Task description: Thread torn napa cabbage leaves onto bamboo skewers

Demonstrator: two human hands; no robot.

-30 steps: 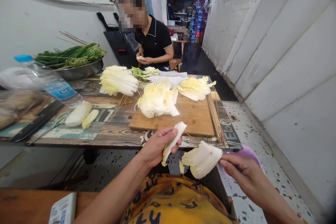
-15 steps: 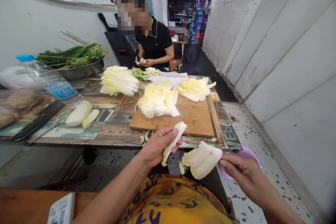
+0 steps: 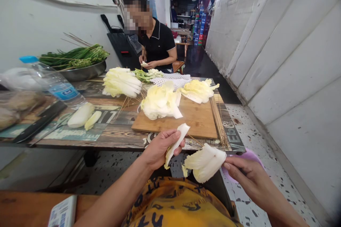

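My left hand [image 3: 159, 149] is closed round a folded strip of napa cabbage leaf [image 3: 176, 143], held in front of the table's near edge. My right hand [image 3: 246, 177] pinches a wider pale cabbage leaf [image 3: 204, 162] by its edge, with a thin bamboo skewer [image 3: 194, 139] running between the two pieces. Both hands hover over my lap, just below the wooden cutting board [image 3: 197, 120]. On the board lie two heaps of cabbage leaves [image 3: 160, 101], [image 3: 198, 90], and a bundle of skewers [image 3: 217, 117] lies along its right side.
A pile of skewered cabbage [image 3: 122, 81] lies behind the board. At left are a water bottle [image 3: 52, 81], a cleaver [image 3: 38, 122], cut cabbage stems [image 3: 81, 114] and a metal bowl of greens [image 3: 80, 62]. A person in a black shirt [image 3: 157, 44] works across the table. A white wall runs along the right.
My hands and the leaves have barely moved. The person opposite has lifted their head and shifted their hands slightly.
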